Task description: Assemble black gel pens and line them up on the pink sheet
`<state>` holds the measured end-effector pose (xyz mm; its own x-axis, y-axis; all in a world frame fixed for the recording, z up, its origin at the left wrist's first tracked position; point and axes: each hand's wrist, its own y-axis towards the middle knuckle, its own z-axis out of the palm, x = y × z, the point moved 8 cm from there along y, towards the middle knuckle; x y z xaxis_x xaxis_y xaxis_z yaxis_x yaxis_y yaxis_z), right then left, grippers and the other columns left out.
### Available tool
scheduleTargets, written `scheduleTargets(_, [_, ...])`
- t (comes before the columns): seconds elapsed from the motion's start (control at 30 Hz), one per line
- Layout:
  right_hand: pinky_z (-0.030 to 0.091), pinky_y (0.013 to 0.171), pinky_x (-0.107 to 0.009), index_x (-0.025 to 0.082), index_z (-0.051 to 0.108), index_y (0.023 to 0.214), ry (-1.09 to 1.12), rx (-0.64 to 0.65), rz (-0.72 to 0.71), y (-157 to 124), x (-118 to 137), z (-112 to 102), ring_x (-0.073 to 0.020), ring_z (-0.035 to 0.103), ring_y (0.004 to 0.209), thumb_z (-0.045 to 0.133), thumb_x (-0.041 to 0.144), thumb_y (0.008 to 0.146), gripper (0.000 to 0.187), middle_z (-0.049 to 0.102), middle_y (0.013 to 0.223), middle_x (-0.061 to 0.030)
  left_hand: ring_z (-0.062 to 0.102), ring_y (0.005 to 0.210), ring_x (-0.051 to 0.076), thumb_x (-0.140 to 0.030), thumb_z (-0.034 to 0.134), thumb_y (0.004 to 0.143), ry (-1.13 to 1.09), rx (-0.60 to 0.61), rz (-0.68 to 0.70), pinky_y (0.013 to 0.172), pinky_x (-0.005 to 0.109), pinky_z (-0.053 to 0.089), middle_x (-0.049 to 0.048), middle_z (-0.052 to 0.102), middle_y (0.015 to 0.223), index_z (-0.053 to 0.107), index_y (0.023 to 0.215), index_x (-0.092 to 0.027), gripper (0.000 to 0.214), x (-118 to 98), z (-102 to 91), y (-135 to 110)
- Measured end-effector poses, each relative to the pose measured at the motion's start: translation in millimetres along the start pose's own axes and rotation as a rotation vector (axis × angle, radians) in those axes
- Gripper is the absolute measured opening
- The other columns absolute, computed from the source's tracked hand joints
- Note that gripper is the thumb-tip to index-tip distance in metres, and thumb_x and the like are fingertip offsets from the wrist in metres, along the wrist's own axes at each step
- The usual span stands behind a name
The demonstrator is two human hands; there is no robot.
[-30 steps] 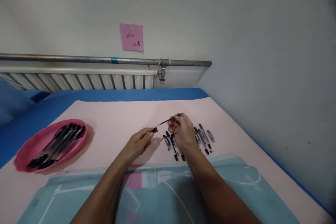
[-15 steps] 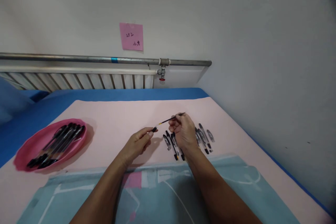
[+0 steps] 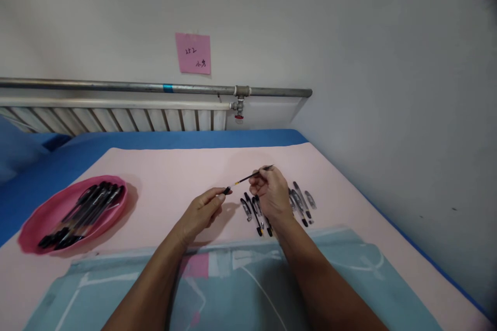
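Between the thumb and fingers of my left hand (image 3: pixel 202 213) is a small black pen piece (image 3: pixel 227 191), its far end pointing up and right. My right hand (image 3: pixel 272 194) pinches the dark end of a thin pen refill (image 3: pixel 245 179). The refill slants down to the left, and its pale end with a yellow band meets the black piece; whether it sits inside cannot be made out. Beneath and beside my right hand, pen caps (image 3: pixel 245 209) and dark pen parts (image 3: pixel 252 212) lie on the pink surface. More pen parts (image 3: pixel 302 201) lie right of that wrist, partly hidden.
A pink oval basket (image 3: pixel 29 235) with several black pens (image 3: pixel 89 209) stands at the left. Teal patterned cloth (image 3: pixel 128 295) covers the near edge under my forearms. Behind the table run a metal pipe (image 3: pixel 116 85), a radiator (image 3: pixel 155 119) and a red-handled valve (image 3: pixel 239 117).
Both hands keep their hold on the black piece and the refill, almost unmoved. The whole view has shifted very slightly.
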<state>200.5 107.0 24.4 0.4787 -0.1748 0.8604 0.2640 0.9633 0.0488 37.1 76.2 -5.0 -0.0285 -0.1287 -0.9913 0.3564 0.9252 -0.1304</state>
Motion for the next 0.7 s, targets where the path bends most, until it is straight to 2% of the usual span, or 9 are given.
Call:
scheduleTargets(0.17, [0.034,0.033,-0.016,0.019,0.044,0.07,-0.073,0.019,-0.045,0.0,8.4,-0.4,-0.0087,0.052,0.045,0.049,0.021,0.067,0.006,0.054,0.057,0.0047,0.026,0.041,0.004,-0.05,0.047,0.077,0.047,0.004,-0.001,0.04,0.017,0.017,-0.0071,0.035,0.053,0.054,0.111,-0.016,0.049,0.4,-0.8,-0.6])
scheduleTargets(0.3, [0.033,0.034,-0.016,0.018,0.046,0.071,-0.327,0.154,-0.076,-4.4,12.1,8.2,-0.0061,0.044,0.035,0.049,0.022,0.07,0.005,0.054,0.05,0.0057,0.03,0.046,0.006,-0.048,0.049,0.076,0.187,0.017,0.015,0.042,0.018,0.02,-0.0063,0.036,0.053,0.058,0.105,-0.016,0.045,-0.4,-0.4,-0.8])
scheduleTargets(0.47, [0.032,0.035,-0.016,0.017,0.053,0.072,-0.591,0.395,0.083,-17.8,-19.6,24.5,-0.0055,0.043,0.036,0.05,0.025,0.072,0.009,0.056,0.054,0.0047,0.03,0.046,0.007,-0.046,0.046,0.078,0.204,0.022,0.028,0.044,0.018,0.022,-0.0071,0.035,0.051,0.057,0.106,-0.017,0.042,0.1,0.0,0.0])
scheduleTargets(0.57, [0.032,0.035,-0.016,0.018,0.057,0.077,-0.698,0.464,0.157,-22.9,-29.3,28.4,-0.0065,0.045,0.04,0.051,0.029,0.073,0.014,0.057,0.06,0.0038,0.031,0.046,0.007,-0.047,0.047,0.077,0.198,-0.009,0.026,0.043,0.018,0.022,-0.0067,0.036,0.052,0.057,0.105,-0.016,0.043,-1.0,-3.0,0.0])
scheduleTargets(0.63, [0.033,0.038,-0.017,0.019,0.057,0.08,-0.763,0.457,0.132,-22.1,-22.3,27.3,-0.0075,0.046,0.042,0.05,0.031,0.073,0.015,0.056,0.059,0.0043,0.032,0.046,0.007,-0.047,0.047,0.076,0.196,-0.023,0.02,0.043,0.018,0.022,-0.0065,0.036,0.052,0.057,0.105,-0.016,0.044,-1.7,-4.6,-0.1])
scheduleTargets(0.7, [0.035,0.044,-0.018,0.019,0.057,0.077,-0.925,0.471,0.073,-22.1,-11.6,25.4,-0.0086,0.049,0.048,0.05,0.026,0.072,0.011,0.055,0.057,0.0041,0.032,0.046,0.007,-0.047,0.047,0.077,0.195,-0.034,0.019,0.043,0.018,0.022,-0.0064,0.036,0.052,0.058,0.105,-0.016,0.043,-1.9,-5.7,0.1])
